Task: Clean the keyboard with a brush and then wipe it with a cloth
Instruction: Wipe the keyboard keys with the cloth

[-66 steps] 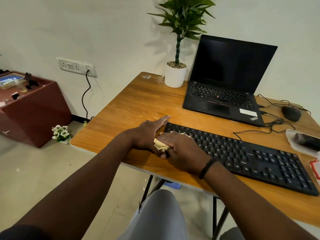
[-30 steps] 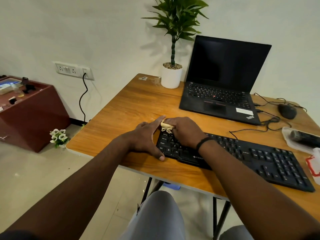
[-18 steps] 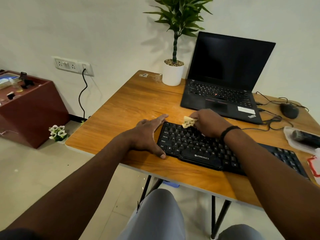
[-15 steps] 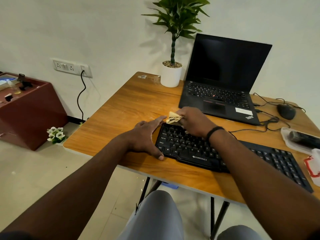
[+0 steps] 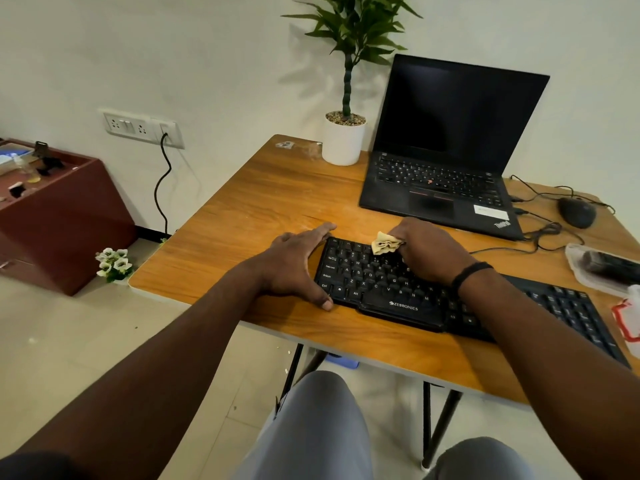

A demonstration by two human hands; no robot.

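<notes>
A black keyboard (image 5: 377, 289) lies across the front of the wooden table (image 5: 263, 202). My left hand (image 5: 294, 261) is spread flat against the keyboard's left end, thumb at the front corner and fingers at the back corner. My right hand (image 5: 429, 251) rests on the upper left rows of keys and pinches a small crumpled yellowish cloth (image 5: 384, 244), which touches the top key rows. My right forearm hides the keyboard's middle. No brush is recognisable in view.
An open black laptop (image 5: 446, 174) stands behind the keyboard, with a potted plant (image 5: 344, 136) to its left. A mouse (image 5: 576, 212) and cables lie at the right. A plastic bag holding a dark object (image 5: 606, 268) sits at the right edge. A brown cabinet (image 5: 52, 216) stands on the floor to the left.
My right hand carried the cloth from the keyboard's front left corner up to the back rows, then slid it back and forth along them. My left hand stayed on the keyboard's left end.
</notes>
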